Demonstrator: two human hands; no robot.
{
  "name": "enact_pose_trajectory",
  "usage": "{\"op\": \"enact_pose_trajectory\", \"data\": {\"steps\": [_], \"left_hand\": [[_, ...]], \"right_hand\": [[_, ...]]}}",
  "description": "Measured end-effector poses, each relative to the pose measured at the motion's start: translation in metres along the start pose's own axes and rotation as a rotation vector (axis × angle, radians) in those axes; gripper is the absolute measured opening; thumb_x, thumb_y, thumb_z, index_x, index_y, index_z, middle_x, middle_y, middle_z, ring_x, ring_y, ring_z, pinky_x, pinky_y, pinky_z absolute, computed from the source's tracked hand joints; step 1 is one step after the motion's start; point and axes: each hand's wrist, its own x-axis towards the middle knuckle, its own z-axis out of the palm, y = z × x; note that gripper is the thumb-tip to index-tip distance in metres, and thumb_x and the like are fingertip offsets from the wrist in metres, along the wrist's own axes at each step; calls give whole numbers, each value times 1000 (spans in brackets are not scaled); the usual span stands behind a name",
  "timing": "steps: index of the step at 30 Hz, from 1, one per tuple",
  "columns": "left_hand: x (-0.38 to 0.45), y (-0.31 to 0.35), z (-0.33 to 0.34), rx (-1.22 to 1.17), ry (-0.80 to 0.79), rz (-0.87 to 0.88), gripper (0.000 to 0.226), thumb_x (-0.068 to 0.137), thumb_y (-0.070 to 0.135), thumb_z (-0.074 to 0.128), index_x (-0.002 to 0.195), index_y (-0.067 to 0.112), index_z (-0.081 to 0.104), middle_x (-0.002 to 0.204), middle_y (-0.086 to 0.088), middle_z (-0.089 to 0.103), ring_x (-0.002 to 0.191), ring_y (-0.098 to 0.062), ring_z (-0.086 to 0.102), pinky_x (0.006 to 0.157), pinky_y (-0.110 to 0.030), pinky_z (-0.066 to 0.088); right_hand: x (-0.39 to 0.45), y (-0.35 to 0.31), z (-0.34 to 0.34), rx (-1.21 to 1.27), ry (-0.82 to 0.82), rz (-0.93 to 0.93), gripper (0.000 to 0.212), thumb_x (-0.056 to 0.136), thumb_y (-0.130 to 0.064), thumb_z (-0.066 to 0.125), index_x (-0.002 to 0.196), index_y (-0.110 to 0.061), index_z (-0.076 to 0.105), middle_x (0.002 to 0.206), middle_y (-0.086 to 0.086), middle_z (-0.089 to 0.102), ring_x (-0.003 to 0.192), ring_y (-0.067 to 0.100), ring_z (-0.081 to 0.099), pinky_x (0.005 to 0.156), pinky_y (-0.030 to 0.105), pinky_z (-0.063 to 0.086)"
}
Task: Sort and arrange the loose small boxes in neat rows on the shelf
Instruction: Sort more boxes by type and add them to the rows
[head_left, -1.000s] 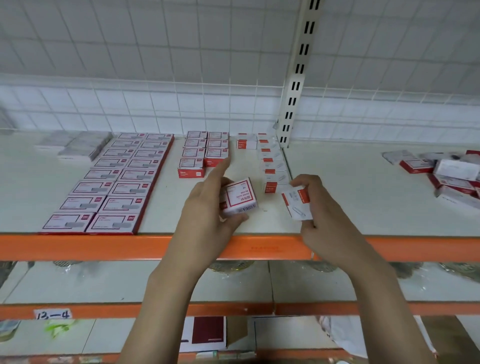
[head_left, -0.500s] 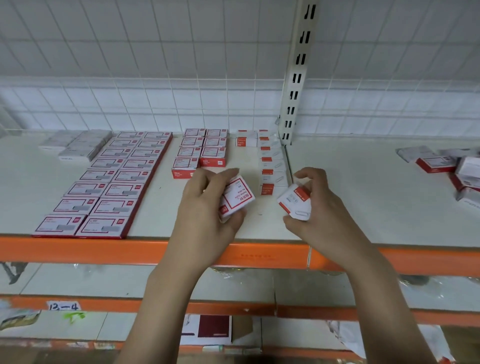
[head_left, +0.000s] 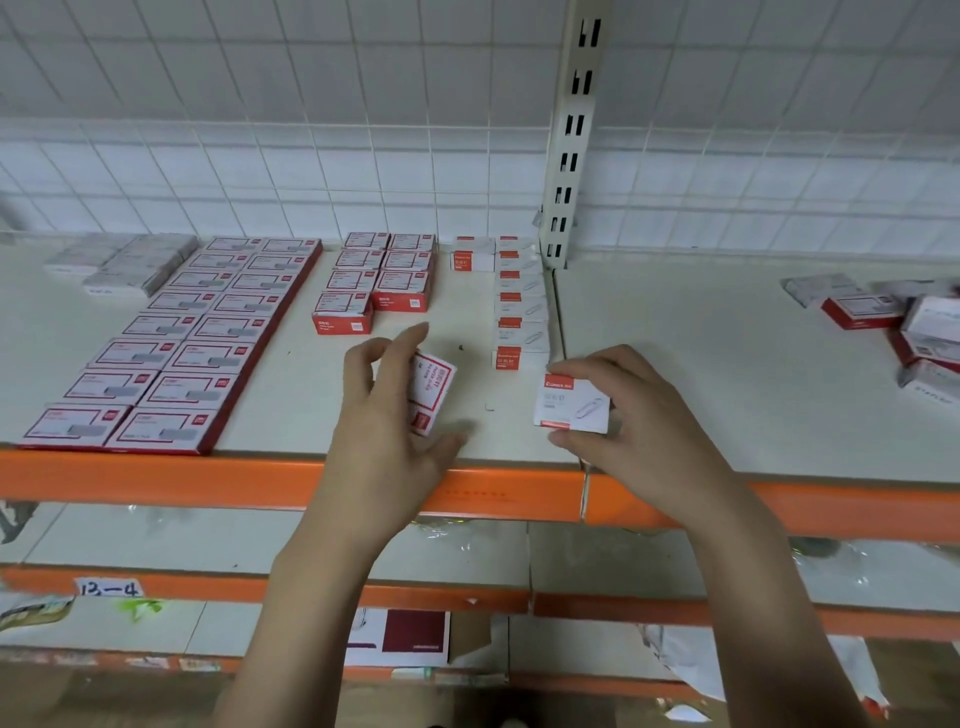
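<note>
The white shelf board (head_left: 675, 332) with an orange front rail (head_left: 156, 480) carries two long rows of flat red-bordered boxes (head_left: 171, 338) at the left, grey packs (head_left: 124, 262) behind them, a double row of small red boxes (head_left: 379, 278) in the middle, a column of white paperclip boxes (head_left: 522, 306) by the upright (head_left: 566, 156), and a loose pile of boxes (head_left: 893, 322) far right.

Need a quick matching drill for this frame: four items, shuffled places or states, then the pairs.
Items:
1. red-framed box
2. paperclip box
3. loose pile of boxes
4. large flat boxes

Places/states:
A. two neat columns, shelf left
B. held by right hand
C. unsorted, shelf far right
D. held by left hand

Pairs: 1-D, 2-B, 3-C, 4-A
</note>
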Motion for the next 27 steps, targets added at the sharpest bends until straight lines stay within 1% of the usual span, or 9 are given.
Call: {"op": "enact_pose_trajectory", "data": {"steps": [4, 6, 8, 10, 13, 17, 23, 25, 27], "left_hand": [[-6, -4, 1, -64, -15, 4, 82, 73, -10, 64, 142, 11, 24, 126, 2, 21, 92, 28, 35, 74, 7, 30], [-5, -7, 0, -61, 16, 23, 76, 75, -11, 62, 140, 6, 27, 126, 1, 22, 93, 22, 41, 76, 6, 31], [-1, -12, -3, -62, 55, 29, 68, 78, -4, 66, 136, 6, 33, 125, 4, 26, 96, 1, 47, 81, 3, 34], [3, -15, -6, -82, 87, 28, 61, 77, 6, 72, 128, 11, 40, 115, 8, 36, 90, -10, 50, 78, -1, 39], [10, -16, -14, -124, 114, 1, 58, 70, 20, 80, 112, 26, 40, 96, 16, 45, 78, -8, 55, 65, -4, 41], [19, -23, -26, -118, 88, 15, 55, 66, 24, 82, 103, 24, 43, 89, 12, 51, 75, 0, 53, 60, -5, 39], [30, -41, -33, -38, 14, 63, 75, 62, 38, 72, 130, 20, 47, 109, 8, 44, 94, -5, 50, 76, -13, 43], [31, -42, -35, -26, 3, 55, 68, 63, 39, 76, 124, 21, 52, 108, 10, 42, 92, -3, 50, 72, -6, 39], [31, -41, -36, 7, 5, 50, 60, 63, 34, 80, 113, 26, 49, 104, 12, 47, 85, -5, 52, 66, -10, 41]], "right_hand": [[0, -4, -1, 64, 16, 24, 51, 73, -18, 78, 117, -26, 52, 113, -13, 53, 102, -7, 46, 81, 0, 37], [0, -6, -1, 56, 16, 31, 47, 73, -21, 78, 113, -26, 53, 112, -15, 55, 101, -6, 48, 83, 5, 40], [2, -8, 0, 18, -1, 29, 46, 74, -24, 77, 113, -27, 54, 111, -16, 55, 103, -5, 47, 86, 10, 41], [5, -10, 2, -39, -6, 20, 47, 73, -28, 76, 115, -27, 55, 111, -17, 51, 108, -1, 44, 91, 14, 38], [10, -14, 8, -102, 14, 24, 49, 72, -33, 77, 116, -27, 56, 109, -17, 44, 109, 1, 37, 87, 5, 30], [15, -20, 20, -102, 8, 78, 50, 73, -36, 75, 117, -26, 55, 105, -19, 42, 109, 2, 36, 88, 15, 33], [21, -23, 33, -107, 12, 140, 49, 74, -33, 75, 118, -28, 55, 107, -20, 42, 113, 4, 38, 89, 14, 32], [21, -22, 34, -89, 13, 161, 51, 74, -31, 75, 120, -27, 53, 111, -16, 45, 114, 6, 41, 94, 20, 36], [21, -23, 34, -81, 14, 170, 51, 75, -30, 74, 121, -27, 53, 113, -15, 47, 114, 8, 43, 97, 25, 40]]}}
